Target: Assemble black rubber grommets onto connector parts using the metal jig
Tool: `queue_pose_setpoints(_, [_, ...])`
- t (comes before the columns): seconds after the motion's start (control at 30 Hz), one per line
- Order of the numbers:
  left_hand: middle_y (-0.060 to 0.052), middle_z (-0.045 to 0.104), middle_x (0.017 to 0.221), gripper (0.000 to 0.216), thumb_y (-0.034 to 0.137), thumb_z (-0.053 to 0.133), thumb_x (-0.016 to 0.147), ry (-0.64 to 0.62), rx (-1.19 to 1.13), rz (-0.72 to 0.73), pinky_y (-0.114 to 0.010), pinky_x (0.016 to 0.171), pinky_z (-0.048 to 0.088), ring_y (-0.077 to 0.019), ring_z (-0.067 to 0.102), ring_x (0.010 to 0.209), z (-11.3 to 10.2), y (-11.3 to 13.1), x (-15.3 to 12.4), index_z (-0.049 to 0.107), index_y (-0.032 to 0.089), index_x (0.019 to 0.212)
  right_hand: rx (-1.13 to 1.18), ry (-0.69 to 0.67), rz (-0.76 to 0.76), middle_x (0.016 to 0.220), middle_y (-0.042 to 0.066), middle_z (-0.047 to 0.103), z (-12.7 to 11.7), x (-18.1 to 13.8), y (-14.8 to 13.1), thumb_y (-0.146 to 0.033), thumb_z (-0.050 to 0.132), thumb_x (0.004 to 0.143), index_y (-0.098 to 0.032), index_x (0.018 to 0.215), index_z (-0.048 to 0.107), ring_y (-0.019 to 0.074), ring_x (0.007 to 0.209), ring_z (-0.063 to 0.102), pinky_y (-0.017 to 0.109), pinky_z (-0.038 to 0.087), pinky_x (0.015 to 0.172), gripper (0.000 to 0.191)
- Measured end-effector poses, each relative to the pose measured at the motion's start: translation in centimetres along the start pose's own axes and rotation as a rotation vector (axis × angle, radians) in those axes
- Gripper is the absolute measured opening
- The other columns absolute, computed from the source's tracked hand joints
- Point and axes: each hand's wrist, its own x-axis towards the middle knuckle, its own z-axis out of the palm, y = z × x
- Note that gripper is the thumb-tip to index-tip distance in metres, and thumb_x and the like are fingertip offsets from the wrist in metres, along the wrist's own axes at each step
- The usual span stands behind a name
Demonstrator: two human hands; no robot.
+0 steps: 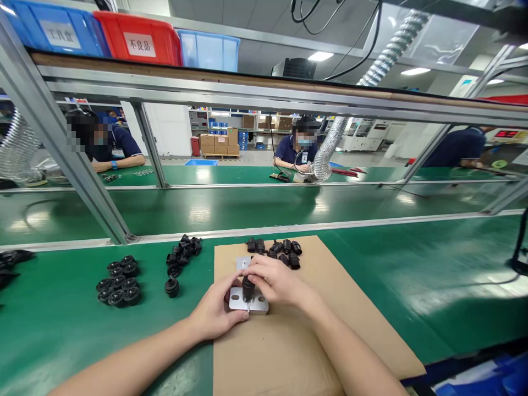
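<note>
A small metal bracket (256,303) with holes stands on a brown cardboard sheet (330,308) in front of me. My left hand (214,313) grips the bracket at its left side, fingers curled round it. My right hand (274,280) is closed in a pinch on a small black cylindrical part (248,288) that sits upright on the bracket. A cluster of similar black parts (280,250) lies on the cardboard just behind my hands.
Black round caps (119,283) lie in a group at left, with more black parts (181,253) between them and the cardboard. The green bench (412,264) runs to a metal rail. Across the line, people in dark blue sit working. Coloured bins stand overhead.
</note>
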Motion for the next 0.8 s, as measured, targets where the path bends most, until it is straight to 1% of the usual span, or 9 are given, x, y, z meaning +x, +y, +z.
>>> queue_pose_setpoints(0.13, [-0.005,0.067,0.119,0.086,0.026,0.082,0.080,0.027,-0.043,-0.021,-0.030,0.079,0.053,-0.0193,0.065,0.090,0.0,0.2,0.0,0.040,0.027,0.155,-0.058,-0.019,-0.026,0.097,0.008,0.065,-0.1,0.1,-0.6,-0.015,0.049,0.102,-0.021,0.104,0.073,0.0219,0.089,0.061,0.032,0.049,0.075,0.025])
queue_pose_setpoints(0.37, [-0.007,0.068,0.122,0.079,0.027,0.078,0.083,0.022,-0.106,-0.050,-0.032,0.081,0.055,-0.0203,0.068,0.092,-0.2,0.7,0.0,0.042,0.025,0.153,-0.066,-0.059,0.004,0.097,0.006,0.066,-0.3,-0.1,-0.4,-0.015,0.052,0.102,-0.021,0.102,0.074,0.0208,0.089,0.062,0.030,0.048,0.073,0.023])
queue_pose_setpoints(0.43, [-0.008,0.069,0.121,0.076,0.029,0.078,0.084,0.024,-0.130,-0.061,-0.034,0.084,0.055,-0.0220,0.069,0.095,-0.3,0.6,0.1,0.043,0.024,0.152,-0.050,-0.059,0.022,0.102,0.007,0.067,-0.2,-0.1,-0.2,-0.016,0.052,0.103,-0.022,0.109,0.073,0.0217,0.095,0.063,0.032,0.051,0.079,0.023])
queue_pose_setpoints(0.5, [-0.009,0.070,0.119,0.074,0.033,0.077,0.087,0.029,-0.146,-0.069,-0.035,0.085,0.055,-0.0232,0.069,0.096,-0.4,0.6,0.3,0.044,0.023,0.152,-0.009,-0.055,0.021,0.113,0.008,0.069,-0.1,-0.1,0.1,-0.017,0.056,0.102,-0.023,0.120,0.071,0.0234,0.106,0.063,0.035,0.052,0.090,0.024])
queue_pose_setpoints(0.6, [-0.009,0.070,0.114,0.072,0.040,0.074,0.089,0.027,-0.156,-0.072,-0.034,0.081,0.055,-0.0226,0.068,0.092,-0.6,0.5,0.5,0.044,0.021,0.152,0.064,-0.062,0.006,0.127,0.008,0.069,0.0,-0.2,0.9,-0.018,0.069,0.095,-0.025,0.133,0.065,0.0259,0.118,0.062,0.039,0.050,0.101,0.039])
queue_pose_setpoints(0.67, [-0.009,0.071,0.113,0.072,0.043,0.073,0.091,0.027,-0.160,-0.074,-0.033,0.078,0.055,-0.0217,0.067,0.089,-0.6,0.5,0.6,0.044,0.021,0.152,0.095,-0.069,0.018,0.129,0.007,0.070,0.0,-0.3,1.4,-0.020,0.075,0.091,-0.025,0.135,0.065,0.0264,0.117,0.064,0.039,0.051,0.101,0.045])
queue_pose_setpoints(0.8, [-0.010,0.071,0.115,0.072,0.044,0.073,0.091,0.030,-0.164,-0.070,-0.033,0.079,0.054,-0.0210,0.067,0.089,-0.7,0.6,0.6,0.044,0.021,0.153,0.128,-0.073,0.040,0.122,0.005,0.074,0.2,-0.3,1.7,-0.022,0.077,0.089,-0.026,0.130,0.068,0.0253,0.108,0.069,0.036,0.053,0.094,0.042])
